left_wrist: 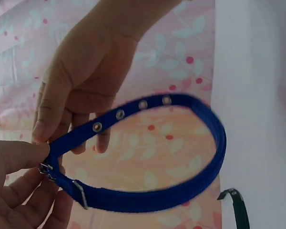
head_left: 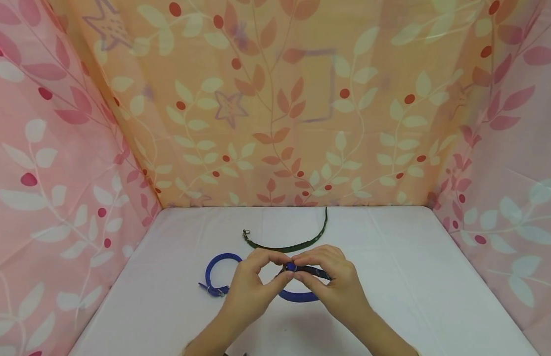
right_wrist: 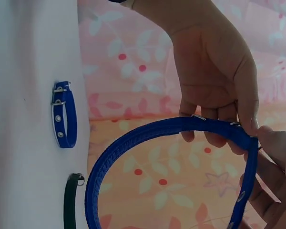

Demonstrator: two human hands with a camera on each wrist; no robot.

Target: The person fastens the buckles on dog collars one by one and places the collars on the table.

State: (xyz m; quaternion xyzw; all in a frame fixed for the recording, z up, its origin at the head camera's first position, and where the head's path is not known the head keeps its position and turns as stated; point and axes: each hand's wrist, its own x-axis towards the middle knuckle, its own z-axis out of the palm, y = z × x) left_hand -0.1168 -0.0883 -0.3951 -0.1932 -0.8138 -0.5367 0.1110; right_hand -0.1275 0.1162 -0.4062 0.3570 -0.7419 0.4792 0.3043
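A blue buckle collar [head_left: 298, 296] with metal eyelets hangs in a loop between both hands, off the table. My left hand [head_left: 253, 284] pinches it by the buckle with thumb and forefinger. From the other side, my right hand [head_left: 344, 284] pinches the strap close by, the fingertips of both hands nearly meeting. In the left wrist view the metal buckle [left_wrist: 45, 168] shows beside the left thumb, partly hidden by fingers. Another blue collar [head_left: 208, 272], fastened in a ring, lies left of the hands. Beyond them is a green collar [head_left: 280, 248], unfastened and curved.
The white table [head_left: 168, 306] is walled by floral cloth [head_left: 275, 123] at the back and pink floral cloth [head_left: 48, 198] on the sides. Something small and dark [head_left: 235, 354] shows at the bottom edge, too cut off to identify.
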